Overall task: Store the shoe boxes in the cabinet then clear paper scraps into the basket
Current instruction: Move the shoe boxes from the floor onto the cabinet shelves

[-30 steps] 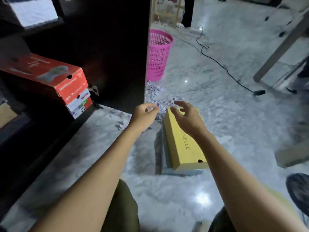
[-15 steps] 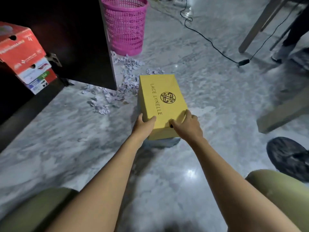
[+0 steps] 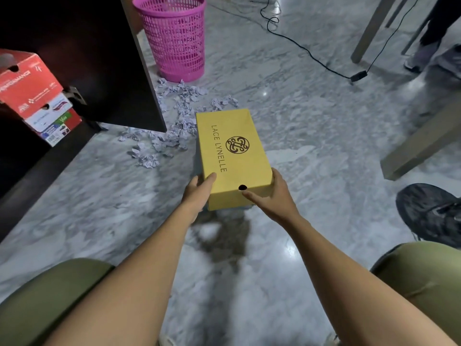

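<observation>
A yellow shoe box (image 3: 232, 148) with dark lettering and a round logo lies lengthwise in front of me, over the marble floor. My left hand (image 3: 198, 193) grips its near left corner, thumb on the lid. My right hand (image 3: 273, 196) holds the near right corner, fingers round the side and thumb on the end face. Red and white shoe boxes (image 3: 35, 93) are stacked inside the dark cabinet (image 3: 99, 58) at the left. Crumpled paper scraps (image 3: 179, 118) lie scattered on the floor between the cabinet and the pink mesh basket (image 3: 174, 38).
A black cable (image 3: 309, 53) runs across the floor at the back. Wooden table legs (image 3: 421, 143) stand at the right. A dark shoe (image 3: 429, 213) sits at the right edge, and another person's feet (image 3: 424, 56) are at the upper right.
My hands dropped from above the scraps to the near end of the yellow box and took hold of it. The grey box seen under it earlier is now barely visible.
</observation>
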{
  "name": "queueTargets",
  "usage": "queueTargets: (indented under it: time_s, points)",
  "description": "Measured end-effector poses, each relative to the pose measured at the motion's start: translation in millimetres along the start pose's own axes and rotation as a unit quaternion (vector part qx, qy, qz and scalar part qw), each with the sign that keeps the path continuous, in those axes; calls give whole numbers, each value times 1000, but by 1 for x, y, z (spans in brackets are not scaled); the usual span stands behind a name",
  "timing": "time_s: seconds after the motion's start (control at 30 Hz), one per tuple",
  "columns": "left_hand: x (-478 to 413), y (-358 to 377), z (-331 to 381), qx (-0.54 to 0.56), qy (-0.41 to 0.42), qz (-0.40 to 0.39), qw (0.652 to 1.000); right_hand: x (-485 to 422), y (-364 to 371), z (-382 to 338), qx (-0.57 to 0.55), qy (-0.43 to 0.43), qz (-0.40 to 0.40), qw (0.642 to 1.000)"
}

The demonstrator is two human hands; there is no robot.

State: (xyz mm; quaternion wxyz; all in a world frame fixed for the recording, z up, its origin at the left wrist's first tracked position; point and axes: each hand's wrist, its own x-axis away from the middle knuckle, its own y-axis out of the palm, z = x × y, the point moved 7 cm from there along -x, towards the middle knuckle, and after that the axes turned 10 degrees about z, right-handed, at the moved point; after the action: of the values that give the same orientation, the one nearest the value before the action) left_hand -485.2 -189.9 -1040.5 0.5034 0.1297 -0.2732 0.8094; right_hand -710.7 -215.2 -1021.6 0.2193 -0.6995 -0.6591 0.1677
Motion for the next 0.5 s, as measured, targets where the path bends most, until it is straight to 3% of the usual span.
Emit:
queueTargets:
  time_s: [0.5]
  points:
    - [14, 6, -12, 60, -24, -44, 997, 7, 6, -9, -17, 1, 79, 997]
